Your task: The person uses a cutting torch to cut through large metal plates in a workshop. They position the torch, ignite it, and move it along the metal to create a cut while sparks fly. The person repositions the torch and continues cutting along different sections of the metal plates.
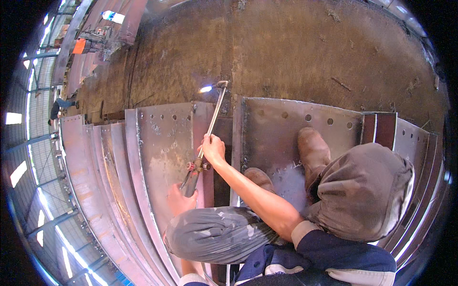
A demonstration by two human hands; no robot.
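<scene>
Well, the torch (217,110): long and metal, slanting from the person's lap up and a little to the right, its bent head out over a wide brown surface (296,52). From where I stand, I cannot tell how high above it.
Flame (206,89): lit, small, white with a bluish glow, pointing left from the torch's head.
Right hand (213,148): closed around the thin tubes, just above the valves (196,166).
Left hand (180,199): lower down, gripping the grey handle (191,182); some of its fingers are hidden from me.
Person: squatting or sitting low, knees bent wide, in a navy and beige shirt (343,252) and grey patterned trousers (214,236).
Boots (314,145): brown, both on a steel plate with a row of round holes along its far edge.
Beams (76,157): steel, side by side, curving away to the left and right.
Far upper left: a white and blue bottle (113,17), near a machine with an orange part (79,46).
Far left: another person (59,107), bending, well apart, beside the shed's wall (44,157).
</scene>
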